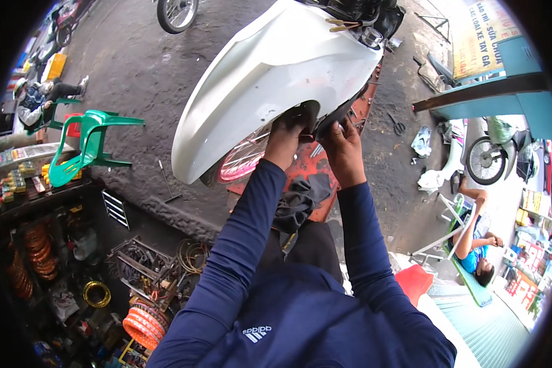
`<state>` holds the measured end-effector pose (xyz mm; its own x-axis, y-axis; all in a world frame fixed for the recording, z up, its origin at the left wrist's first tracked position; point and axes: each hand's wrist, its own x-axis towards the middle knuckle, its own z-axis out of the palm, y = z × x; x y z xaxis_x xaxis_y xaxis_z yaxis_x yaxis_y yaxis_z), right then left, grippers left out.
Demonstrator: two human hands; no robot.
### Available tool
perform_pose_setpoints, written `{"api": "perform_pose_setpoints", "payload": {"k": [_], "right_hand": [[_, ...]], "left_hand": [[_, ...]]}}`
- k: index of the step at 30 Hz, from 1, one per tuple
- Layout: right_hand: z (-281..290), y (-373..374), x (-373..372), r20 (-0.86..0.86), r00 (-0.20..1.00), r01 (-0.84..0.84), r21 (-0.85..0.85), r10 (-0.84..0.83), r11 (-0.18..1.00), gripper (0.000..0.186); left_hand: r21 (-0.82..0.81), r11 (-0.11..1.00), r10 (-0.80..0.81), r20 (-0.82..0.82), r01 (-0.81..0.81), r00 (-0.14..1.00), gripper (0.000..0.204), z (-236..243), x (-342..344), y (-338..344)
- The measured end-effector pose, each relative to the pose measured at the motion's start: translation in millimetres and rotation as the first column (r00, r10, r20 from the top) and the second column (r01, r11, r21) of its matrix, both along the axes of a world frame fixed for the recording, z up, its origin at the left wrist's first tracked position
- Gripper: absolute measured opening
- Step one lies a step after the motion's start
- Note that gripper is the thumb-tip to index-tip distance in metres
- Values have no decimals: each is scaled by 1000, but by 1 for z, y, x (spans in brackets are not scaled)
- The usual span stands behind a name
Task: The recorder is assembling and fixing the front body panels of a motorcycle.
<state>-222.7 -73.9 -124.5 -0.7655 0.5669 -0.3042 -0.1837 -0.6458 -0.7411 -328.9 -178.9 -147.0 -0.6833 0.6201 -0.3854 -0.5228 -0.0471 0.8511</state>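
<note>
The white body panel (270, 80) of a motorbike is standing in the far middle of the scene, and both hands are working at its near lower edge. The left hand (285, 138) is going into the dark wheel opening; its fingers are hiding there, so I cannot tell if they are grasping something. The right hand (343, 150) is bending its fingers at the black trim (338, 114), just to the right — whether it is gripping or only touching, I cannot tell.

In my judgement, the panel could be cracking or getting scratched if the hands are pulling unevenly on its thin edge. Because the left fingers are working out of sight, a hidden sharp edge could be cutting them. A loosened small part could be dropping — onto the red stand (323, 212) below, or into the folds of the dark cloth (302, 201).
</note>
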Motion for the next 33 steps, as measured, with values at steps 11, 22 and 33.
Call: {"api": "perform_pose_setpoints", "payload": {"k": [11, 22, 33], "right_hand": [[-13, -3, -2, 64, 994, 79, 90, -85, 993, 39], [2, 5, 1, 248, 968, -38, 302, -40, 953, 41], [10, 5, -2, 242, 965, 59, 188, -104, 980, 38]], "left_hand": [[282, 939, -279, 287, 197, 916, 24, -22, -25, -4], [79, 951, -308, 219, 297, 926, 23, -23, -37, -11], [-299, 887, -310, -950, -352, 27, 43, 203, -1, -37]]}}
